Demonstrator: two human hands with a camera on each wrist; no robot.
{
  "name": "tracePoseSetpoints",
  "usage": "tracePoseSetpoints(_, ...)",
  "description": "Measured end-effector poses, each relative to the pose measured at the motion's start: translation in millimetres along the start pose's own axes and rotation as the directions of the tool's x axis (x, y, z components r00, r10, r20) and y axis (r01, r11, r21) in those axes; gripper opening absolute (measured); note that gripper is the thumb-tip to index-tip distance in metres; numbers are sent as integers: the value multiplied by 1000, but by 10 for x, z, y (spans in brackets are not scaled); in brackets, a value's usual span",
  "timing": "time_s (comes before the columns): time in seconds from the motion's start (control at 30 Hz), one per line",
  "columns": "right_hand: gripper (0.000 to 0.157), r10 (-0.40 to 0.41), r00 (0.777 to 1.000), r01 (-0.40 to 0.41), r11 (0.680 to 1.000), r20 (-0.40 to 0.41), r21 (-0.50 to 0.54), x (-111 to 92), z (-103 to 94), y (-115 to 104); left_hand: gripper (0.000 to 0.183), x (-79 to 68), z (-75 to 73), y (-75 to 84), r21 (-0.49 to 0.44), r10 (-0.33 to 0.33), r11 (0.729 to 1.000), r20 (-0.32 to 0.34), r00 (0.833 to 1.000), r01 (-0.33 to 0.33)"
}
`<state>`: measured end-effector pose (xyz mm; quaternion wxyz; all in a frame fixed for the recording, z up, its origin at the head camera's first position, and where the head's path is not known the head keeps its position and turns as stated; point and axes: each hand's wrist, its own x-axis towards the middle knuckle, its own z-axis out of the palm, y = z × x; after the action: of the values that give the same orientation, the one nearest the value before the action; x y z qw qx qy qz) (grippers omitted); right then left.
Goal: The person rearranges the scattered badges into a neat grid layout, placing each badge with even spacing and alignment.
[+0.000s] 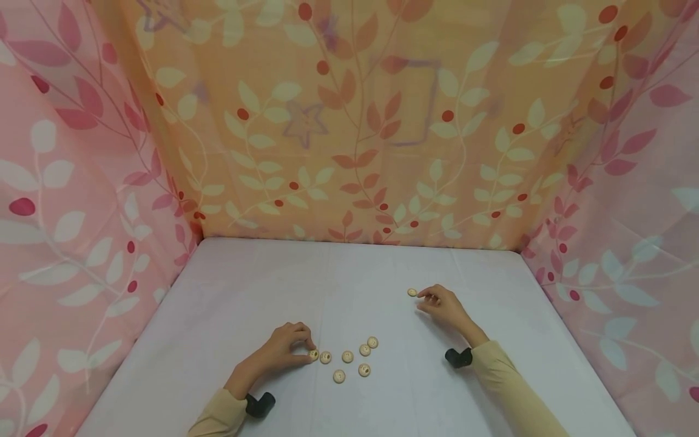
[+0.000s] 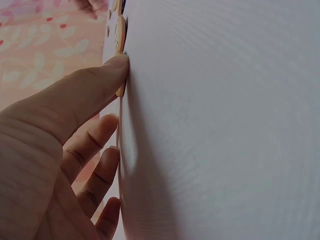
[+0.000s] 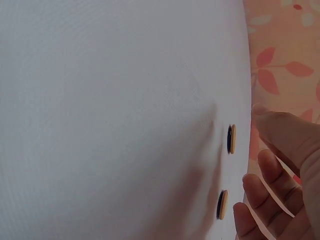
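Note:
My left hand [image 1: 286,347] is low over the white table, with thumb and index finger pinching a small round wooden disc [image 1: 314,355] with a dark mark on its face. In the left wrist view the thumb covers most of that disc [image 2: 120,93], and its other fingers hang free. Right beside it lies another marked disc [image 1: 325,357]. Farther back, my right hand [image 1: 443,305] hovers with loosely bent fingers, its index fingertip close to a single disc [image 1: 412,292]. In the right wrist view the thumb [image 3: 275,122] holds nothing.
Several more wooden discs [image 1: 347,357] lie loosely grouped on the white cloth [image 1: 262,273] between the hands; two discs [image 1: 369,346] at the group's right touch or nearly touch. Patterned curtains [image 1: 355,121] enclose the back and both sides. A black wrist device [image 1: 261,405] sits on each wrist.

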<state>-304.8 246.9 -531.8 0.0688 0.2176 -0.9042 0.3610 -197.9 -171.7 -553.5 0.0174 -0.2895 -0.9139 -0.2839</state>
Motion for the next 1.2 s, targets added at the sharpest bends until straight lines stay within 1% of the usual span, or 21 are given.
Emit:
tracePoseSetpoints(0.4,25,-81,994,82,997,72,-14,-29,139,-234,16,2,1,5,-14,-10,1000,11,1000,10)
tracePoseSetpoints(0.6,23,-80,989,85,996,120,-32,-46,209,-344,16,-3,3,4,-13,-20,1000,15,1000,20)
tracePoseSetpoints(0.7,23,-96,986,102,994,138,-39,-58,245,-378,16,-4,-2,5,-12,-21,1000,15,1000,21)
tracePoseSetpoints(0.93,23,-162,973,169,985,162,-33,-84,346,-418,16,0,-9,9,-16,-9,1000,8,1000,9)
tracePoseSetpoints(1.2,23,-198,955,208,978,219,-23,-106,434,-504,16,-7,-13,27,-23,-21,1000,19,1000,21)
